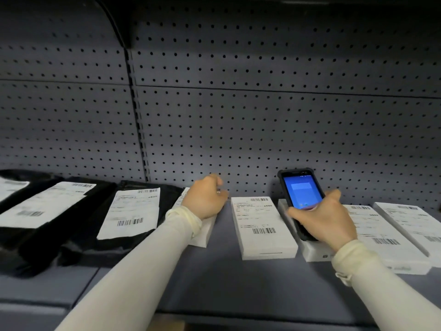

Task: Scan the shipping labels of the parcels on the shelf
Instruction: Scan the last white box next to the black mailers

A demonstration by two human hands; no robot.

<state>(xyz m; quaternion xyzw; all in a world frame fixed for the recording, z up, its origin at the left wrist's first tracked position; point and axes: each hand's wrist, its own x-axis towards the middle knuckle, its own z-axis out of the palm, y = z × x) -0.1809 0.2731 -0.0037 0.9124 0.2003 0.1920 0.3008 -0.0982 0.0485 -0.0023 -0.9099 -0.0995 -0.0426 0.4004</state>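
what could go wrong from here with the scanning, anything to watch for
1. The left hand rests on a white box parcel and hides most of its shipping label, so that scan may well fail.
2. The right hand holds the black handheld scanner with the blue screen low over another white box, covering its label; it could be skipped.
3. The white boxes lie close together on the grey shelf, so a neighbouring barcode might be read instead.
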